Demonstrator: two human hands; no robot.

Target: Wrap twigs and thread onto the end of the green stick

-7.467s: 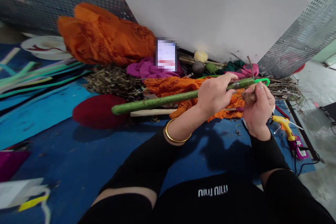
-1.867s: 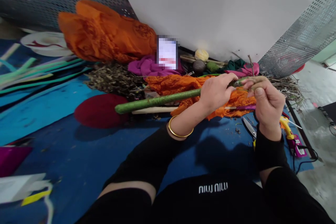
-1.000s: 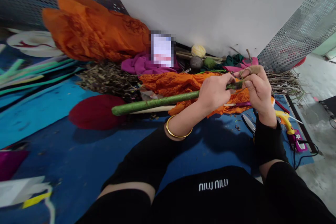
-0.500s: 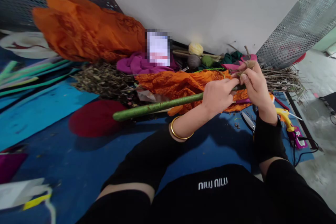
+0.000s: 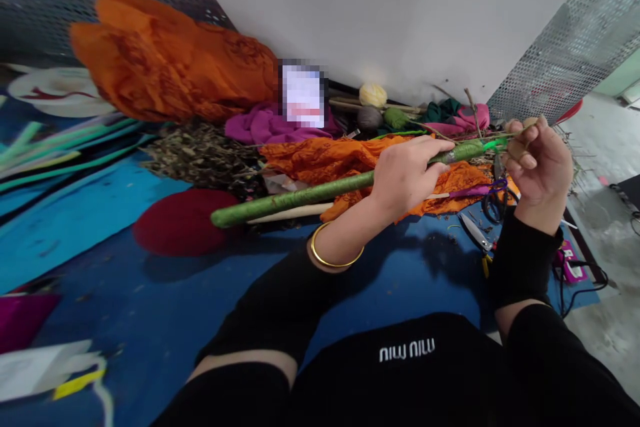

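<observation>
A long green-wrapped stick point(image 5: 295, 200) slants across the middle of the view, its rounded end at the left. My left hand point(image 5: 403, 173) is closed round it, near the right part. Beyond this hand the wrapping point(image 5: 465, 151) continues, with a paler patch and a bright green tip. My right hand point(image 5: 540, 163) is raised off the stick at its right end, fingers curled and pinching a thin olive-tan strand point(image 5: 487, 137) that runs back along the stick. Below the stick lie orange patterned cloth point(image 5: 345, 153) and a pale rod point(image 5: 295, 213).
Scissors point(image 5: 493, 203), an open-bladed cutter point(image 5: 475, 232) and a pink box point(image 5: 573, 263) with a black cord lie at the right. Behind are yarn balls point(image 5: 373, 95), dried plant matter point(image 5: 195, 153) and a large orange cloth bundle point(image 5: 170, 60). A dark red disc point(image 5: 180, 223) sits at left on the blue table point(image 5: 200, 320).
My right hand has moved right, away from my left hand, drawing the strand out. The stick's right end now shows. My left hand has shifted slightly left along with the stick.
</observation>
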